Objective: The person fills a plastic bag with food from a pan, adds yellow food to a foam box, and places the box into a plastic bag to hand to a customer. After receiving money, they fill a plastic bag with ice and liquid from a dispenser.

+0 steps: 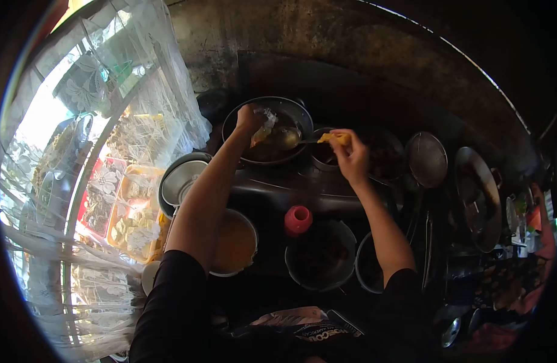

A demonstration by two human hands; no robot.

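Note:
Over a wide dark pan (272, 100) at the back, my left hand (249, 118) is closed on a clear plastic bag (266, 124) that hangs down into the pan. A ladle (289, 139) lies with its bowl in the pan's brownish liquid, its handle pointing right. My right hand (350, 158) grips a yellow piece (336, 138), perhaps cloth, at the end of that handle. Below the right fingers stands a small pot (318, 158), partly hidden. What the bag contains is hard to make out.
A red cup-like container (298, 220) stands near a dark bucket (320, 284). A pot of orange-brown liquid (236, 245) sits beneath my left arm. Right are a strainer (427, 158) and a large wok (477, 199). Lace curtain (163, 72) hangs left; another person's arm (544, 224) shows far right.

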